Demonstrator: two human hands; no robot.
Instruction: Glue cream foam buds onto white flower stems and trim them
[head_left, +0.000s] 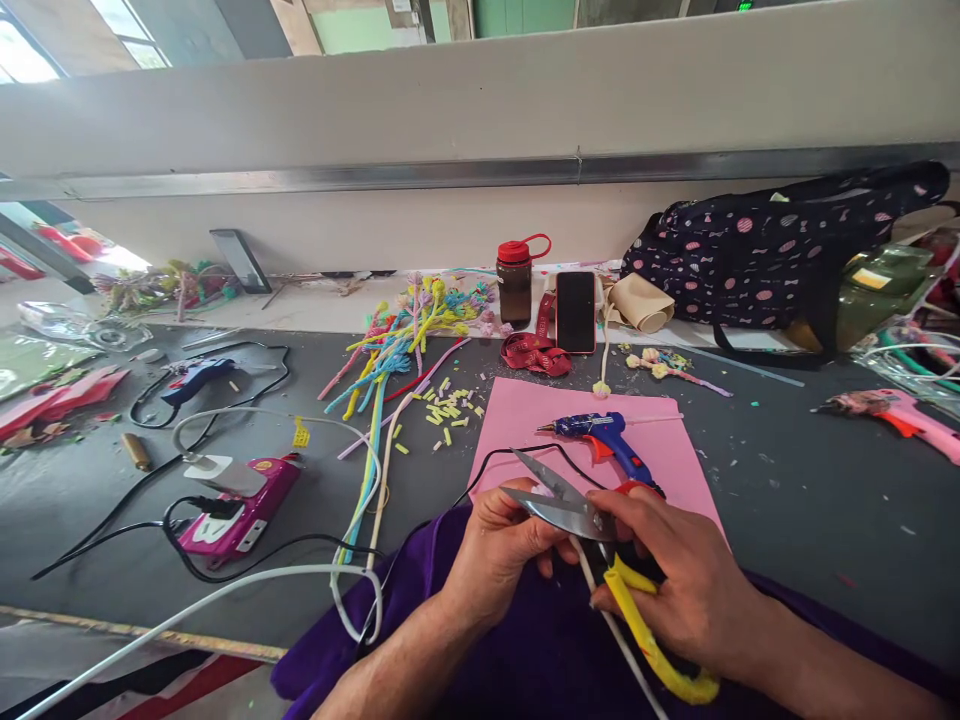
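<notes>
My right hand [679, 580] is closed round the red and black handles of a pair of scissors [559, 500], whose blades stand apart and point left. A yellow pipe cleaner [652, 645] runs under that hand and curls toward me. My left hand [499, 550] is closed in a pinch just below the blades, on the end of a thin white stick [615, 630] that slants down toward me. Both hands hover over purple cloth [525, 650] at the table's near edge.
A blue glue gun [600, 440] lies on a pink sheet [525, 420]. Behind are a bunch of coloured pipe cleaners [405, 340], a brown bottle [515, 280], a phone [575, 310] and a dotted bag [765, 250]. A pink power strip [240, 505] and cables lie left, a pink glue gun [892, 412] right.
</notes>
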